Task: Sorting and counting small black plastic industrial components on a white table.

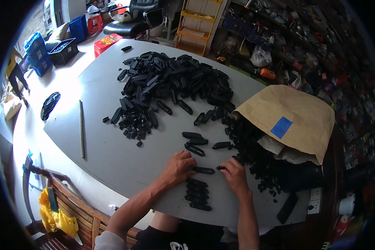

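My left hand has its fingers closed on one end of a long, narrow black plastic part lying on the table. Just off that part's other end, my right hand pinches a small black piece. Nearer to me, several similar black parts lie side by side in a neat column. Beyond my hands are a few more loose ones, among them an open oblong part and another single part.
A big heap of black parts covers the far middle of the grey table, with small black blocks beside it. On the right, a brown paper sack spills small black pieces. A thin rod lies left.
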The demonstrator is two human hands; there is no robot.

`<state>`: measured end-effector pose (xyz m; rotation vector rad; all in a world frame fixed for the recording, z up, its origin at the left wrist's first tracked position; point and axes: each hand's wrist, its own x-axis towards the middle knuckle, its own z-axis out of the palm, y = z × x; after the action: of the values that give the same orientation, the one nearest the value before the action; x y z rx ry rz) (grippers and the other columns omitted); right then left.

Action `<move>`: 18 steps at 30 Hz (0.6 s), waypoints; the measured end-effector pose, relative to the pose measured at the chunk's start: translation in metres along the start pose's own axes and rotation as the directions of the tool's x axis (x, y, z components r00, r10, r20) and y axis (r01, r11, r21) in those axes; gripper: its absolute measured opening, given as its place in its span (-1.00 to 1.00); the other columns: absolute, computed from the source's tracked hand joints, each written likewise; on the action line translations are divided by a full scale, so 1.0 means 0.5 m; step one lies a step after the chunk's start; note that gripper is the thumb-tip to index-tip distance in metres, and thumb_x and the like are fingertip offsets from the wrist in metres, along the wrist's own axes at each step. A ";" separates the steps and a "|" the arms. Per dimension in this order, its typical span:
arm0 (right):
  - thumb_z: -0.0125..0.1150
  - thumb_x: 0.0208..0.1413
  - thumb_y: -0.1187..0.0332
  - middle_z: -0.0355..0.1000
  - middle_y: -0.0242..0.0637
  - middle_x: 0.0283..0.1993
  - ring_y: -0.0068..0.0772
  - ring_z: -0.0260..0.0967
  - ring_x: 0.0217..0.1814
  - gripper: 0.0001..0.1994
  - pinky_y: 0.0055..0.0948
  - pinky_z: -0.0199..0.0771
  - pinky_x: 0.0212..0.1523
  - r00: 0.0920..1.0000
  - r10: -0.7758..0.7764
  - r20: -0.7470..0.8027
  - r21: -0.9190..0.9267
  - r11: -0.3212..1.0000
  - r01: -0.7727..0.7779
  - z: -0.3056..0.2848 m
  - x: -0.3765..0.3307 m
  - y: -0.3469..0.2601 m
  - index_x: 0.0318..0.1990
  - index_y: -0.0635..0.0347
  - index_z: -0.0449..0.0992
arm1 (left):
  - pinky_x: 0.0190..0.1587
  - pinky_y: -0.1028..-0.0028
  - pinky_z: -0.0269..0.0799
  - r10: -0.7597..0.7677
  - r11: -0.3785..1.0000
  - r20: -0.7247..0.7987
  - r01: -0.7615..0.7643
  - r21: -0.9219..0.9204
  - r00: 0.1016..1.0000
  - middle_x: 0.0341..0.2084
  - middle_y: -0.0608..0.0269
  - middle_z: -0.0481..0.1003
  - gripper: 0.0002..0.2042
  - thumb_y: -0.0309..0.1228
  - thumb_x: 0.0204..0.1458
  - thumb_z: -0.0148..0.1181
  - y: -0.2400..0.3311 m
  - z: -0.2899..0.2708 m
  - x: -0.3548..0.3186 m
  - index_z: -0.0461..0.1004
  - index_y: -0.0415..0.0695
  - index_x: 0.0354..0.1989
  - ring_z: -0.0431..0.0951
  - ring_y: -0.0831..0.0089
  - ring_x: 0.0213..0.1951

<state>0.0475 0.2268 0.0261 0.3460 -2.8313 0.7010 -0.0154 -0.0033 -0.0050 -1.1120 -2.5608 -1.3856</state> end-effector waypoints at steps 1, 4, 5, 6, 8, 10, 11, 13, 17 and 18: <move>0.25 -0.15 0.65 0.34 -0.29 -0.34 -0.40 0.38 -0.36 -0.77 -0.48 0.41 -0.38 0.997 0.071 -0.019 0.146 0.987 -0.067 0.001 0.001 -0.004 -0.27 0.22 0.51 | -0.18 0.31 0.31 -0.006 1.000 0.008 0.006 0.015 1.000 -0.40 0.22 0.38 -0.74 -0.48 -0.37 0.35 0.001 -0.002 -0.002 0.45 -0.11 -0.43 0.36 0.20 -0.27; 0.22 -0.12 0.64 0.35 -0.29 -0.38 -0.47 0.36 -0.42 -0.80 -0.55 0.38 -0.45 0.983 0.183 0.015 0.374 0.911 -0.175 -0.005 0.017 -0.042 -0.28 0.25 0.50 | -0.18 0.31 0.31 0.010 1.000 -0.006 -0.010 0.010 1.000 -0.41 0.23 0.38 -0.75 -0.48 -0.36 0.34 -0.002 0.000 -0.002 0.45 -0.11 -0.44 0.36 0.20 -0.27; 0.21 -0.10 0.64 0.35 -0.30 -0.40 -0.50 0.35 -0.45 -0.82 -0.57 0.35 -0.48 0.973 0.221 0.058 0.452 0.863 -0.224 -0.005 0.026 -0.054 -0.28 0.27 0.50 | -0.18 0.31 0.31 0.008 1.000 -0.006 -0.008 0.011 1.000 -0.41 0.23 0.38 -0.75 -0.48 -0.36 0.34 -0.004 0.001 -0.003 0.45 -0.11 -0.44 0.36 0.20 -0.27; 0.21 -0.10 0.64 0.35 -0.30 -0.40 -0.50 0.35 -0.45 -0.82 -0.57 0.35 -0.48 0.973 0.221 0.060 0.453 0.863 -0.224 -0.003 0.034 -0.057 -0.28 0.27 0.50 | -0.18 0.31 0.30 0.005 1.000 -0.006 -0.005 0.003 1.000 -0.41 0.23 0.38 -0.76 -0.48 -0.36 0.33 -0.006 0.003 -0.004 0.45 -0.10 -0.44 0.36 0.21 -0.27; 0.19 -0.09 0.64 0.37 -0.27 -0.41 -0.45 0.35 -0.44 -0.84 -0.53 0.35 -0.46 0.979 0.091 0.182 0.348 0.925 -0.151 0.002 0.048 -0.059 -0.30 0.30 0.49 | -0.19 0.31 0.30 0.003 1.000 -0.007 -0.003 -0.004 1.000 -0.41 0.23 0.37 -0.76 -0.48 -0.36 0.33 -0.006 0.004 -0.005 0.45 -0.10 -0.45 0.36 0.21 -0.27; 0.19 -0.09 0.63 0.37 -0.24 -0.41 -0.42 0.35 -0.44 -0.86 -0.49 0.35 -0.44 0.974 0.095 0.205 0.316 0.936 -0.157 0.014 0.058 -0.060 -0.32 0.32 0.48 | -0.19 0.32 0.29 0.000 1.000 -0.011 0.000 -0.004 1.000 -0.42 0.23 0.37 -0.76 -0.48 -0.37 0.33 -0.007 0.004 -0.006 0.45 -0.09 -0.45 0.36 0.21 -0.27; 0.20 -0.10 0.62 0.38 -0.21 -0.42 -0.39 0.35 -0.44 -0.88 -0.46 0.35 -0.42 0.969 0.099 0.227 0.282 0.946 -0.163 0.018 0.063 -0.061 -0.34 0.34 0.46 | -0.19 0.32 0.29 -0.001 1.000 -0.013 0.001 -0.003 1.000 -0.42 0.23 0.37 -0.76 -0.48 -0.37 0.33 -0.010 0.005 -0.005 0.45 -0.09 -0.45 0.36 0.21 -0.27; 0.21 -0.10 0.61 0.38 -0.19 -0.42 -0.36 0.36 -0.43 -0.87 -0.43 0.35 -0.40 0.962 0.120 0.244 0.241 0.954 -0.180 0.014 0.072 -0.067 -0.35 0.35 0.44 | -0.19 0.32 0.29 0.017 1.000 -0.003 -0.018 -0.010 1.000 -0.42 0.23 0.37 -0.76 -0.48 -0.38 0.33 -0.017 0.009 -0.005 0.44 -0.10 -0.46 0.36 0.22 -0.27; 0.20 -0.10 0.58 0.39 -0.15 -0.42 -0.23 0.38 -0.40 -0.89 -0.35 0.35 -0.37 0.945 0.166 0.281 0.183 0.958 -0.223 0.001 0.076 -0.074 -0.39 0.33 0.41 | -0.19 0.32 0.28 0.014 1.000 -0.007 -0.014 -0.009 1.000 -0.42 0.24 0.37 -0.76 -0.47 -0.38 0.34 -0.012 0.010 -0.003 0.44 -0.10 -0.47 0.36 0.22 -0.28; 0.20 -0.10 0.58 0.39 -0.15 -0.42 -0.23 0.38 -0.40 -0.89 -0.35 0.35 -0.37 0.945 0.167 0.282 0.181 0.958 -0.224 -0.006 0.078 -0.081 -0.39 0.33 0.41 | -0.19 0.32 0.28 0.027 1.000 -0.016 -0.027 -0.005 1.000 -0.42 0.24 0.36 -0.75 -0.47 -0.39 0.34 -0.010 0.011 -0.001 0.44 -0.10 -0.47 0.36 0.22 -0.28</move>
<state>0.0219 0.1865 0.0562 0.2020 -3.0795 1.0773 -0.0163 -0.0013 -0.0121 -1.1273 -2.5230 -1.3908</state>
